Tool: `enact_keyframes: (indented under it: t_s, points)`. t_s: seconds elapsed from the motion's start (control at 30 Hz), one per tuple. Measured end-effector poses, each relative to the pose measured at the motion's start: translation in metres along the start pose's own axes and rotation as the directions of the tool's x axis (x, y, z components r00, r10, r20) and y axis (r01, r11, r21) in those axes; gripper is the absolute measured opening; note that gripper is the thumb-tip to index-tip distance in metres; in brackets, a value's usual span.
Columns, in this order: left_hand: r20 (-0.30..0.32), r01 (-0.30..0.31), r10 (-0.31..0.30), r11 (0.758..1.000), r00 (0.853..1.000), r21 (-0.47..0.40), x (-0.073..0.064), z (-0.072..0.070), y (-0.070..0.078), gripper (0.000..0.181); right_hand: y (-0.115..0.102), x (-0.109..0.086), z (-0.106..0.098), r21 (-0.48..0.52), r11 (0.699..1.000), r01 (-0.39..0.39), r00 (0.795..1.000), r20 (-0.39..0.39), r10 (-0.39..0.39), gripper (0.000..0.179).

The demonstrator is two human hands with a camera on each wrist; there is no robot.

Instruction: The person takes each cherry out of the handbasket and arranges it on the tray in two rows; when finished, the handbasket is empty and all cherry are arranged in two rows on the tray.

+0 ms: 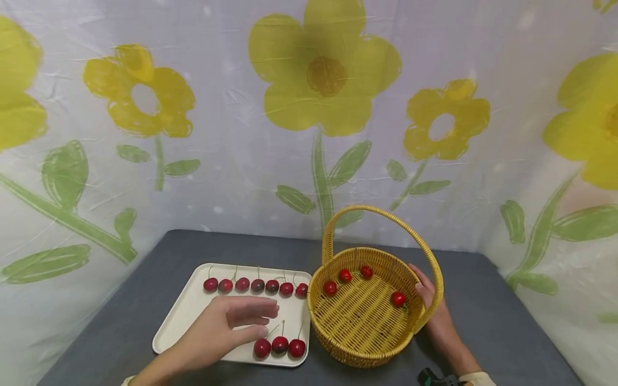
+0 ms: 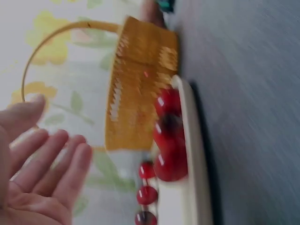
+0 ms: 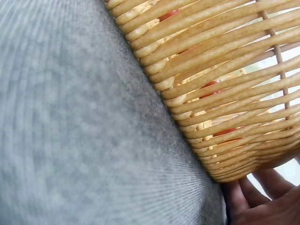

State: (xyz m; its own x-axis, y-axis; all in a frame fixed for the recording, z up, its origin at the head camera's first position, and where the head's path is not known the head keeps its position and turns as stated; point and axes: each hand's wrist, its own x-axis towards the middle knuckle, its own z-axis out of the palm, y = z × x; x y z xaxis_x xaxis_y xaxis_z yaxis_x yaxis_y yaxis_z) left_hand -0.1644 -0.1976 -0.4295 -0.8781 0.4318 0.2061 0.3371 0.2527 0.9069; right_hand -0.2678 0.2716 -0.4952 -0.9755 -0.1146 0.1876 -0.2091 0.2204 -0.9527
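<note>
My left hand (image 1: 221, 327) hovers over a white tray (image 1: 185, 316), fingers loosely extended and thumb apart, with nothing held. Beneath its fingertips, three stemmed red cherries (image 1: 280, 346) line the tray's near right edge. A longer row of several cherries (image 1: 242, 284) runs along the far side. To the right stands a golden woven basket (image 1: 362, 327) with a tall arched handle (image 1: 381, 212). Several cherries (image 1: 345, 275) lie inside it. My right hand (image 1: 438, 316) holds the basket's right side; in the right wrist view its fingers (image 3: 262, 187) bend behind the lower wall.
All this stands on a dark grey tabletop (image 1: 251, 245). The tray's right edge sits close against the basket. Behind and beside the table hangs a pale cloth (image 1: 227, 177) printed with yellow flowers. A black strap device (image 1: 429, 377) is at my right wrist.
</note>
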Motion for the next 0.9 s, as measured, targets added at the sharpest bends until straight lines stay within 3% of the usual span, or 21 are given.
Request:
enact_keyframes:
  t_s: [0.1, 0.23, 0.43, 0.63, 0.77, 0.9]
  points:
    - [0.020, -0.035, 0.039, 0.989, 0.999, -0.146, 0.015, 0.007, 0.008, 0.044, 0.000, -0.001, -0.001, 0.000, 1.000, -0.001, 1.000, 0.003, 0.001, 0.056]
    - [0.062, -0.082, 0.104, 0.954, 0.993, -0.287, 0.039, 0.016, 0.017, 0.046, -0.001, -0.002, 0.000, -0.003, 1.000, -0.005, 1.000, -0.001, 0.005, 0.056]
    - [0.129, -0.110, 0.172, 0.917, 0.977, -0.384, 0.072, 0.035, 0.031, 0.044, -0.004, -0.001, 0.000, -0.015, 1.000, -0.001, 1.000, -0.003, 0.001, 0.056]
    - [0.200, -0.074, 0.154, 0.931, 0.968, -0.358, 0.102, 0.053, 0.041, 0.048, -0.002, -0.001, 0.000, -0.028, 1.000, -0.009, 1.000, -0.003, 0.009, 0.054]
    - [0.247, -0.068, 0.141, 0.958, 0.959, -0.280, 0.125, 0.062, 0.049, 0.049, -0.003, -0.001, 0.000, -0.033, 0.999, -0.013, 1.000, -0.006, 0.013, 0.054]
    - [0.293, -0.099, 0.150, 0.978, 0.944, -0.182, 0.150, 0.071, 0.058, 0.047, -0.003, -0.001, 0.000, -0.036, 0.999, -0.005, 1.000, -0.011, 0.005, 0.056]
